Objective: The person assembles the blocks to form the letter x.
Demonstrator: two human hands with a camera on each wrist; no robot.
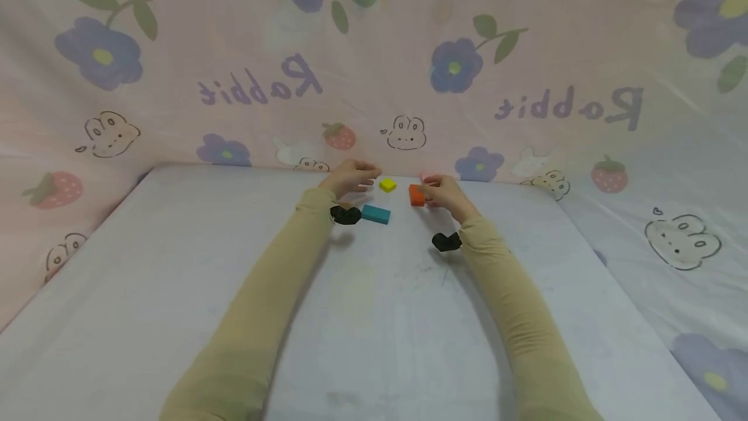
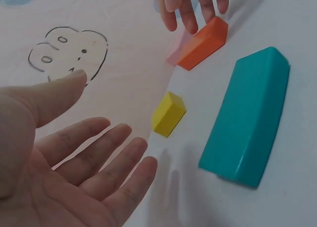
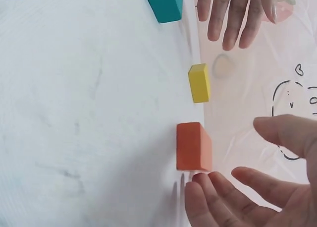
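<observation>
The pink block (image 2: pixel 179 47) is the hardest to make out: in the left wrist view only a slice shows behind the orange block (image 3: pixel 192 147), and in the head view the right grip (image 1: pixel 445 195) covers most of it. Its full shape cannot be told. The teal block (image 2: pixel 247 118) is cut off by the top edge of the right wrist view but shows whole in the left. Each wrist view crops both hands at its borders.

Taking the yellow block (image 2: pixel 169 115) as the landmark, as the person faces it, the left grip (image 1: pixel 349 178) is just to its left, released, fingers loosely extended and thumb apart, holding nothing. The right grip is farther off to its right, also released, with the thumb well away from the fingers. Those fingertips are right beside the orange block; whether they touch it cannot be told.

The orange block lies right of the yellow block and a little nearer the person, with the pink one beyond it. The teal block lies on the near side of the yellow block, slightly left. All rest on the white worktop (image 1: pixel 362 317); a printed cloth (image 1: pixel 380 76) rises behind the yellow block.
</observation>
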